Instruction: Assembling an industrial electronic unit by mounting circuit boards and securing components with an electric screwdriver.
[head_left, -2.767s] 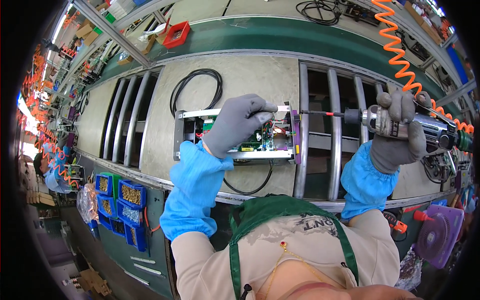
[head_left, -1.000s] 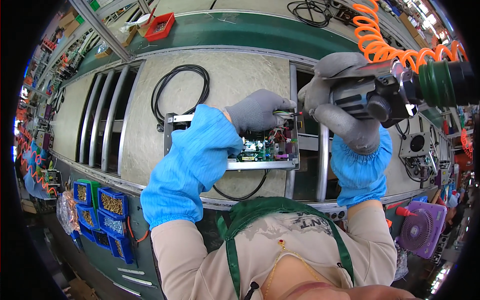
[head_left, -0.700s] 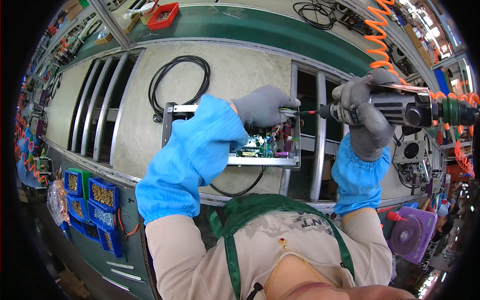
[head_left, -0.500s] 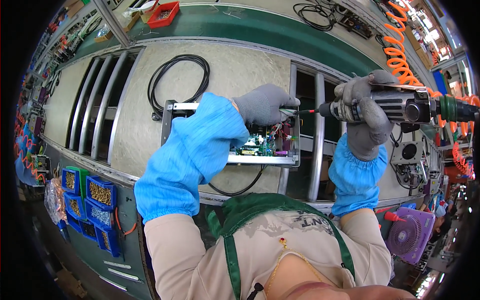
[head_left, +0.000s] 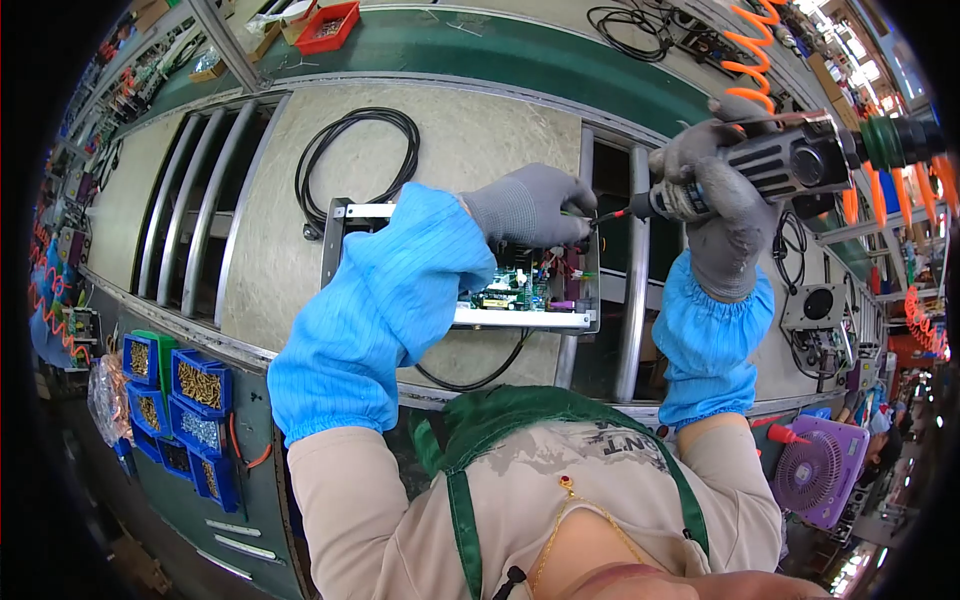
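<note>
A metal tray with a green circuit board (head_left: 520, 290) lies on a beige pallet (head_left: 470, 140) in front of me. My left hand (head_left: 530, 205), in a grey glove, rests on the far right part of the tray, fingers curled at the board's edge; whether they pinch a screw I cannot tell. My right hand (head_left: 715, 195), also gloved, grips a black powered screwdriver (head_left: 790, 160). Its red-tipped bit (head_left: 612, 215) points left and meets my left fingertips. My blue left sleeve hides much of the tray.
A coiled black cable (head_left: 350, 150) lies on the pallet behind the tray. Blue bins of screws (head_left: 185, 400) hang at the lower left. An orange spiral hose (head_left: 760, 50) runs from the screwdriver. A purple fan (head_left: 815, 470) stands at the lower right, a red bin (head_left: 325, 25) at the back.
My right hand brought the screwdriver down from a raised position and levelled it, tip now at my left fingers. My left hand stayed on the tray's far right edge.
</note>
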